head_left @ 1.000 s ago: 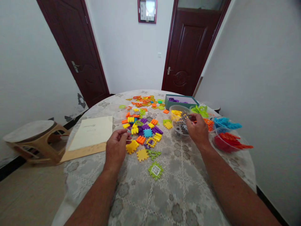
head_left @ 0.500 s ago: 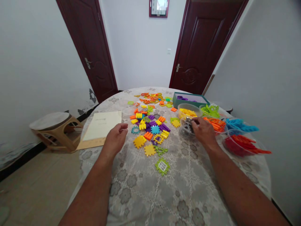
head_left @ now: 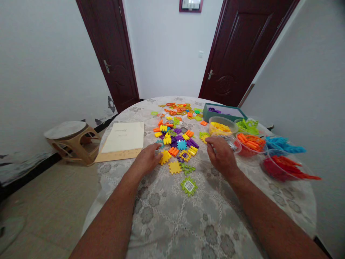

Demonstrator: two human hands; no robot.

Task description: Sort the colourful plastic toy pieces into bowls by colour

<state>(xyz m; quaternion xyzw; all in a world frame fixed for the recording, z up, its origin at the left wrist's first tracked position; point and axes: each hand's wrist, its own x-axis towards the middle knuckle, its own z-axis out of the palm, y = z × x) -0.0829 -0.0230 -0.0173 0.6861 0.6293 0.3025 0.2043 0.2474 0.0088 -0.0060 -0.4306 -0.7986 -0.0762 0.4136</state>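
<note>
My left hand lies low on the tablecloth with its fingers stretched forward. Its fingertips are beside a yellow toothed tile at the near edge of a pile of coloured plastic building pieces. My right hand hovers palm down, its fingers loosely bent with nothing showing in them. It is just in front of a clear bowl of grey pieces and near a yellow-green tile. A green window tile lies alone between my forearms.
The round table has a lace-pattern cloth. Clear bowls of yellow, orange, green, blue and red pieces stand at the right, behind them a teal box. A paper booklet lies left. A wooden stool stands on the floor.
My right hand has left the grey-piece bowl and moved left toward the pile. My left hand opened from a pinch and slid forward to the yellow tile. The camera has tilted down and shifted.
</note>
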